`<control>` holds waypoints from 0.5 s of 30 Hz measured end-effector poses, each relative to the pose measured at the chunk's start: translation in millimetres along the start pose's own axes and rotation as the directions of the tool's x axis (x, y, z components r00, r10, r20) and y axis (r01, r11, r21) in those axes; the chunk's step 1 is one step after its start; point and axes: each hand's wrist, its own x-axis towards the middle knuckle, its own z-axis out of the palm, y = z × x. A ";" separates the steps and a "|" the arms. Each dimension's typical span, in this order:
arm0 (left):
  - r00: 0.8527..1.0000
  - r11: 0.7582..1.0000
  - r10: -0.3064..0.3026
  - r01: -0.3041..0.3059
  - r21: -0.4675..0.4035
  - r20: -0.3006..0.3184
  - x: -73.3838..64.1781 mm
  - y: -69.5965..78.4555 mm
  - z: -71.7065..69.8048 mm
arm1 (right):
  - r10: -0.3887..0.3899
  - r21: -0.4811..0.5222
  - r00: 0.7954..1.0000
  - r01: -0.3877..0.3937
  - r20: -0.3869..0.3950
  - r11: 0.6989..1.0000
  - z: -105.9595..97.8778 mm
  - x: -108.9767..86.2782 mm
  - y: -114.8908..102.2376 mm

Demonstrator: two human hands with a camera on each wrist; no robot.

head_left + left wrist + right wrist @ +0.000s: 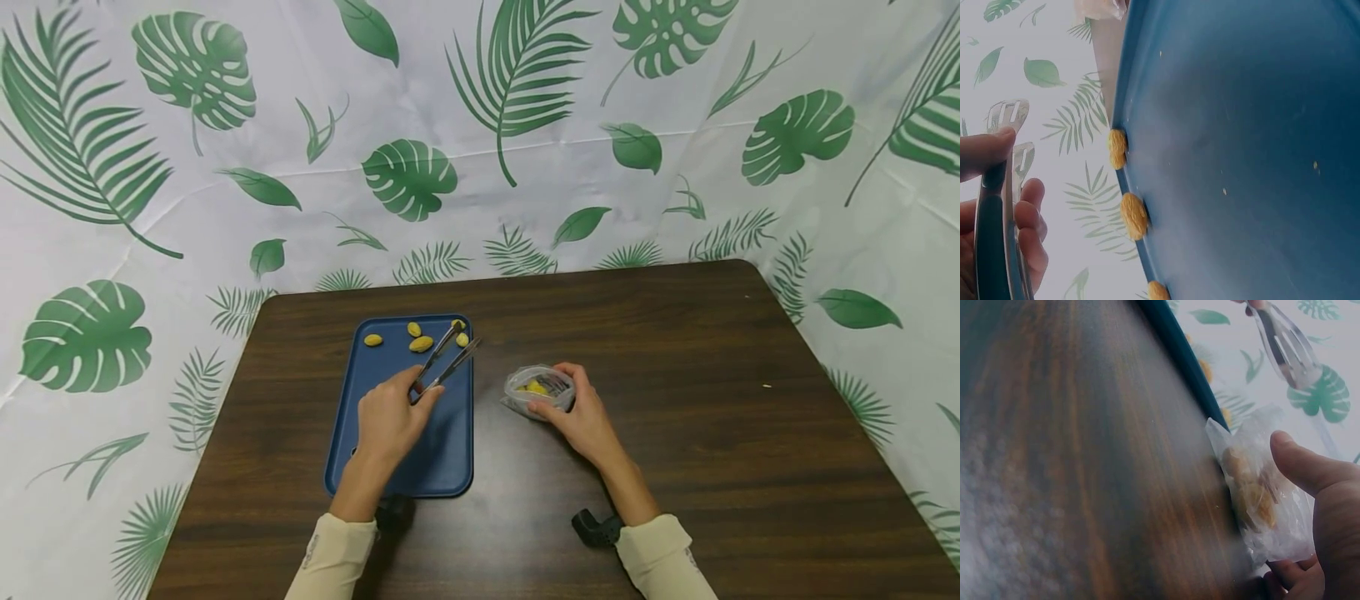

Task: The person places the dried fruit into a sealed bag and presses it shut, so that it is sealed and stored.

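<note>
My left hand [392, 417] grips a pair of metal tongs [452, 360] with slotted tips, held over the right part of a blue tray [450, 477]. The tips stand apart, with nothing between them in the left wrist view. Several yellow, wrinkled, oval pieces [421, 344] lie toward the tray's far end; one more piece [1134, 215] shows large in the left wrist view. To the right of the tray, my right hand [583, 412] holds a clear plastic bag [517, 403] by its side, thumb at the rim. Yellow pieces [1254, 503] show inside the bag, whose mouth is spread.
Tray and bag are on a dark wood-grain table [675, 350]. Small crumbs [1224, 191] dot the tray. Behind the table hangs a white cloth [315, 217] printed with green leaves. A black wrist device [596, 528] sits at my right wrist.
</note>
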 end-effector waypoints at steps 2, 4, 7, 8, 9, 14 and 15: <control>1.000 1.000 -0.014 0.014 0.003 0.004 0.4 -2.7 -0.8 | 0.000 0.000 1.000 0.000 0.001 1.000 0.0 0.3 0.2; 1.000 1.000 -0.026 0.026 0.007 0.006 1.0 -5.0 -1.6 | 0.002 -0.002 1.000 -0.002 0.001 1.000 0.2 0.5 0.5; 0.999 0.999 -0.039 0.039 0.008 0.002 1.3 -7.5 -3.6 | 0.003 -0.015 1.000 -0.003 0.000 1.000 0.5 0.5 1.4; 0.999 0.999 -0.041 0.041 0.010 0.000 1.5 -8.6 -3.9 | 0.004 -0.017 1.000 -0.004 -0.001 1.000 0.7 0.4 1.5; 0.999 0.999 -0.043 0.043 0.013 -0.003 1.5 -9.3 -4.7 | 0.005 -0.014 1.000 -0.005 -0.003 1.000 0.7 0.4 1.3; 0.998 0.998 -0.053 0.054 0.040 -0.023 3.0 -14.6 -8.0 | 0.009 -0.005 1.000 -0.009 -0.007 1.000 0.8 0.4 0.3; 0.998 0.997 -0.055 0.056 0.044 -0.026 3.5 -15.5 -8.8 | 0.009 -0.005 1.000 -0.009 -0.008 1.000 0.8 0.5 0.1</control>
